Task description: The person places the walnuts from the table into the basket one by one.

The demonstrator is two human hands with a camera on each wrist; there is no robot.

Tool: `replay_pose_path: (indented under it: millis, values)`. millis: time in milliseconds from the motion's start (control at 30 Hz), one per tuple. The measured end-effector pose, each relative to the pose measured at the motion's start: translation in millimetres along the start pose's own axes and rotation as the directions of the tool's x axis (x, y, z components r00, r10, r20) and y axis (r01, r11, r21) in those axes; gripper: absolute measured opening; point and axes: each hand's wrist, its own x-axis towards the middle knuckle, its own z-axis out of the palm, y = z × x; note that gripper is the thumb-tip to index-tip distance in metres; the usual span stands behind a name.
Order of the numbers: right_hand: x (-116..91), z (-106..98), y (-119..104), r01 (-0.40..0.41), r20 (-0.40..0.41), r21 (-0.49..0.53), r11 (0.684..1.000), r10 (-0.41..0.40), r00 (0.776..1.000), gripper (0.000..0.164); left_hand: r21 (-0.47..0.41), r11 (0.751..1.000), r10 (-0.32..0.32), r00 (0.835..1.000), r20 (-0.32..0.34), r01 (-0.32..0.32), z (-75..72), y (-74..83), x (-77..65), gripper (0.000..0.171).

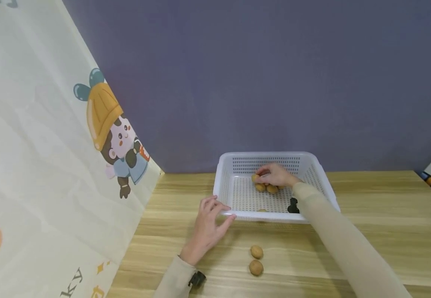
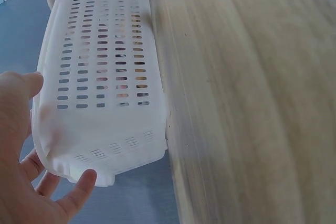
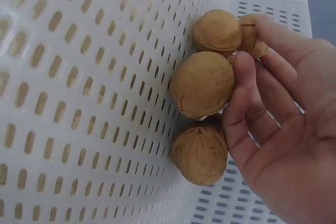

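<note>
A white perforated plastic basket (image 1: 267,215) stands on the wooden table. My right hand (image 1: 276,176) is inside it, pinching a walnut (image 1: 255,178) between thumb and fingers. In the right wrist view this walnut (image 3: 253,43) is partly covered by the thumb. More walnuts (image 3: 203,84) lie close against the fingertips on the basket's slotted floor. At the basket's near left corner my left hand (image 1: 208,223) grips the rim. The left wrist view shows its fingers (image 2: 81,190) curled about that corner.
Two walnuts (image 1: 256,260) lie on the table in front of the basket. A dark wall (image 1: 260,74) rises behind the table, and a white printed sheet (image 1: 32,124) hangs at the left. A black device (image 1: 197,279) is strapped to the left wrist.
</note>
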Motion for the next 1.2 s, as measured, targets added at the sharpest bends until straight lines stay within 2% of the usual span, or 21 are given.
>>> replay_pose_path:
  millis: [267,500,667,800,933,1067,1200]
  values:
    - [4.2,-3.5,-4.5,-0.006,0.045,-0.043,0.999,0.008,0.999,0.049,0.014,1.000,-0.013,1.000,-0.001,0.013,2.6,0.2,2.1,0.027]
    - [10.9,-7.9,-7.6,-0.008,0.059,-0.037,0.999,0.010,0.998,0.049,0.003,1.000,-0.026,1.000,-0.014,0.026,5.5,0.6,5.9,0.026]
    - [13.9,-18.6,-9.6,0.027,0.069,-0.024,0.999,-0.026,0.997,0.045,-0.001,0.999,-0.041,0.999,-0.015,0.041,7.7,-0.6,8.4,0.026]
    - [9.5,-33.8,-16.7,0.078,0.045,-0.068,0.995,-0.075,0.996,0.042,-0.002,0.999,-0.042,0.999,-0.024,0.042,8.9,-0.7,8.5,0.025]
    - [-4.8,-50.3,-32.0,0.152,0.031,-0.155,0.976,-0.149,0.988,0.038,0.003,0.999,-0.047,0.999,-0.026,0.048,10.3,-0.5,8.8,0.025]
    - [-34.4,-62.6,-53.7,0.215,0.001,-0.188,0.958,-0.219,0.976,0.032,0.005,0.999,-0.042,0.999,-0.018,0.042,11.1,0.3,9.1,0.026]
    - [-71.5,-57.7,-76.8,0.333,-0.053,-0.171,0.927,-0.346,0.937,0.018,0.003,1.000,-0.029,0.999,-0.026,0.029,10.8,1.5,8.1,0.026]
